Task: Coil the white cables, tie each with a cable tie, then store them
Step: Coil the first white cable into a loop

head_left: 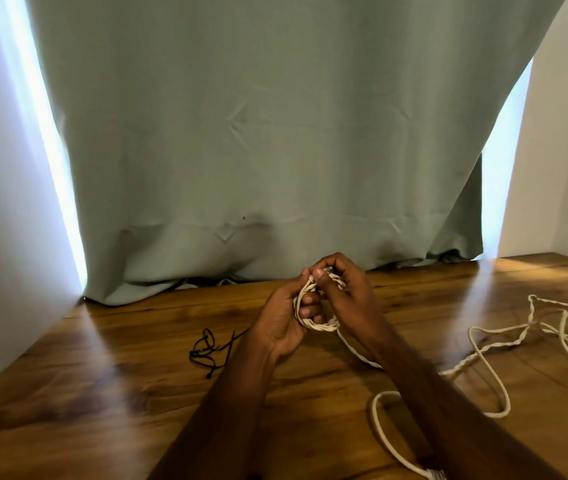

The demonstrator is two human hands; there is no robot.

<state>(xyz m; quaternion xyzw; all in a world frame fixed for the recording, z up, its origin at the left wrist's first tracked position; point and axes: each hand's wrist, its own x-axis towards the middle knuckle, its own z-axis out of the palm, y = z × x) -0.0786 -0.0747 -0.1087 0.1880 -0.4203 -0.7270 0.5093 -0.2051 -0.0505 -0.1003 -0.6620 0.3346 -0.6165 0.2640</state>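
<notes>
Wooden table [102, 393], early going: left hand [284, 322] grips a small coil [315, 306], right hand [345, 289] pinches its top; most white cable [483, 341] lies loose, black ties [206, 349] untouched.

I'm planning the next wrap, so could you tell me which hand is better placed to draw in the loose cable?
Probably the right hand: the loose white cable trails across the table on its side, while the left hand already grips the small coil and can keep it steady.
</notes>
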